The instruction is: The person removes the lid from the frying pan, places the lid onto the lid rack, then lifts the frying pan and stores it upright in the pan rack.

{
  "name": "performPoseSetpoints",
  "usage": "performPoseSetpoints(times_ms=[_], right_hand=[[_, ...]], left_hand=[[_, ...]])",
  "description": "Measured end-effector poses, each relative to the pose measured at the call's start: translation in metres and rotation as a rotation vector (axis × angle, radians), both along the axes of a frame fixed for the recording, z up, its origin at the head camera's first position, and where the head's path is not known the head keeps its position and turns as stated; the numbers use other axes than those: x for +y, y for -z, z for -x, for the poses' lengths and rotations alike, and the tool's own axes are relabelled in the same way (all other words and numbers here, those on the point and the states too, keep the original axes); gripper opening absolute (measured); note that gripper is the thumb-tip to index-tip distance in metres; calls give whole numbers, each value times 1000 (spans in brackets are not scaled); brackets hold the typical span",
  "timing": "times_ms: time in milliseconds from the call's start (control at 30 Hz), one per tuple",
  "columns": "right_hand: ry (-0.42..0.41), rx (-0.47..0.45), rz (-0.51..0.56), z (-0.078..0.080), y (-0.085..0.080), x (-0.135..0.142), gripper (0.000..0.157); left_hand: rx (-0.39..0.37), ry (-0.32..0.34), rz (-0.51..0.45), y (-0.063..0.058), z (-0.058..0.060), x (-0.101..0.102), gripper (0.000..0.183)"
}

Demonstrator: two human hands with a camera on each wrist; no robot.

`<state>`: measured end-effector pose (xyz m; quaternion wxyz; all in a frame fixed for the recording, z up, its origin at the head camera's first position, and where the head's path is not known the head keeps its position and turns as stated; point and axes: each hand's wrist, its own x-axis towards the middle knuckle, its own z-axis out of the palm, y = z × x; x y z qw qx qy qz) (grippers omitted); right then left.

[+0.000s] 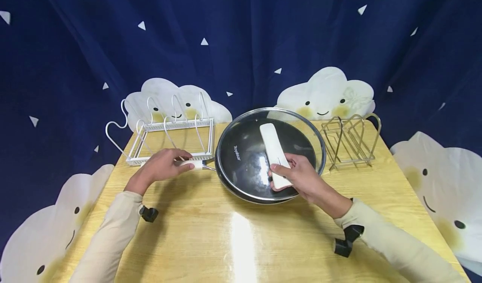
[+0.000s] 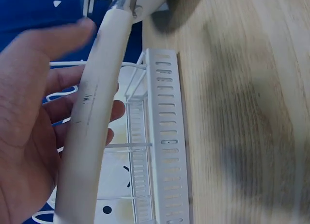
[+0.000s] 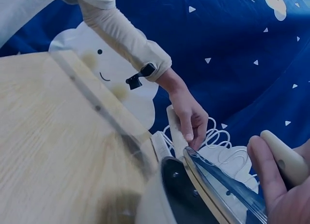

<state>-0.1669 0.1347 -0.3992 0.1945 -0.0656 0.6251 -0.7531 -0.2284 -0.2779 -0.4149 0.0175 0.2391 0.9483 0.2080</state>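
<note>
A dark frying pan [image 3: 181, 195] with a pale outer wall is at the middle of the table, mostly seen through the glass lid [image 1: 244, 178] over it. My left hand [image 1: 165, 165] is around the pan's cream handle [image 2: 92, 112], its fingers behind the handle and its thumb along the near side. With my right hand [image 1: 301, 176] I grip the long cream lid handle [image 1: 274, 151], thumb on top. The lid's steel rim [image 3: 213, 187] is close over the pan's rim, shifted toward the back right in the head view.
Left of the pan stands a white wire rack [image 1: 133, 159] with upright loops. A smaller metal wire rack [image 1: 352, 162] stands to the right, close to the lid's edge. The wooden table [image 1: 196, 237] ends at a dark blue curtain [image 1: 241, 32] with cloud prints.
</note>
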Motion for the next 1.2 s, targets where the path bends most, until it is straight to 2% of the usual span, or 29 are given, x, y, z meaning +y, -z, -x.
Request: performPoseSetpoints(times_ms=[167,333,467,700,1033,1200], right_hand=[[-10,28,-51,0,-11,9,37],[-25,68,-123,0,-22,20,36],[-14,120,-182,0,-31,28,34],[32,157,-270,-2,-48,45,32],[97,239,-445,-8,-75,77,37],[123,281,-538,-11,-88,91,38]], left_hand=[[11,-17,-73,-4,0,3,39],[27,2,-163,-8,-1,16,38],[29,17,-198,-13,-2,36,38],[16,33,-275,-24,-1,74,46],[71,59,-375,-30,16,117,48],[46,59,-450,-29,29,135,49]])
